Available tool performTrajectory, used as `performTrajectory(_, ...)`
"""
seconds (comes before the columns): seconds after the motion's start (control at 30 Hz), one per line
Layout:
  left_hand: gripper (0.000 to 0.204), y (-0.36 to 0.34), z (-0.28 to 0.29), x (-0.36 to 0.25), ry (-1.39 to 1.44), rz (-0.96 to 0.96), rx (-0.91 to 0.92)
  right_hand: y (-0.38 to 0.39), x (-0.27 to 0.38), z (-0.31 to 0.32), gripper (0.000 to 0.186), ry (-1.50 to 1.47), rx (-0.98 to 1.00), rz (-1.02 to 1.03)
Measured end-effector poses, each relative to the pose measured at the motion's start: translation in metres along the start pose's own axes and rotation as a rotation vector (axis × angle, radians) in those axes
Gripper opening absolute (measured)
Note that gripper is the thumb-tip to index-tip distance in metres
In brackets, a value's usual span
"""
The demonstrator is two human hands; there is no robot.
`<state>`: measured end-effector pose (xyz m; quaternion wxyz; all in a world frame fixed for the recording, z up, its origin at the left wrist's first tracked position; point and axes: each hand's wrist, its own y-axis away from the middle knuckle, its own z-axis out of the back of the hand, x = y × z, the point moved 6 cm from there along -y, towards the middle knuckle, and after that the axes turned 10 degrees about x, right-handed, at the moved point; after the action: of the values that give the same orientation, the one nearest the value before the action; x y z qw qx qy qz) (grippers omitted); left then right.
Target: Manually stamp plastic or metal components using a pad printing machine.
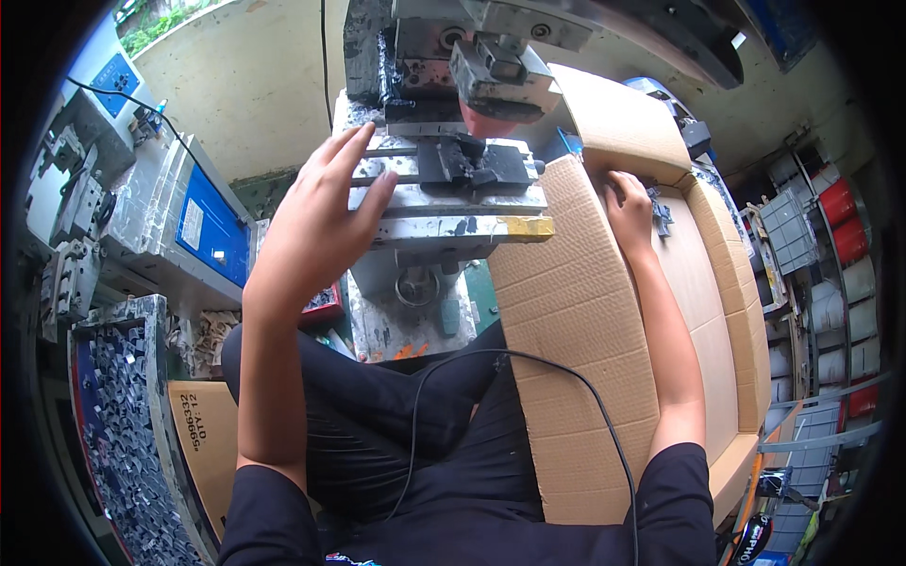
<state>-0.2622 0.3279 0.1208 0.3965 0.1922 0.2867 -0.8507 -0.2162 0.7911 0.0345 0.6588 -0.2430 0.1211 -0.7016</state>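
My left hand (326, 198) is open, its fingers stretched and thumb apart, at the left side of the machine's slotted metal table (453, 228). A black fixture (472, 168) is mounted on that table, to the right of my fingertips. Above the fixture hangs a reddish, rounded pad (489, 118) under a metal holder. My right hand (630, 209) reaches over the wall of an open cardboard box (580, 340), fingers curled. Small grey parts (662, 219) lie in the box right beside these fingers. Whatever the curled fingers may hold is hidden.
A tray (132, 415) full of small grey pieces stands at the left, next to another carton (203, 434). A grey and blue machine (212, 226) is behind it. A black cable (566, 370) crosses my lap and the box. Shelves with bins (835, 255) line the right.
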Motion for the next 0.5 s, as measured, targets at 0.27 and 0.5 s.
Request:
performTrajectory(0.27,0.045,-0.016,0.002,-0.045,0.049,-0.094,0.027,-0.005,0.002,0.002,0.032,0.027,0.014,0.013)
performTrajectory(0.5,0.061,-0.018,-0.021,-0.032,0.123,-0.113,-0.016,-0.008,0.001,0.004,0.03,0.043,0.024,0.022)
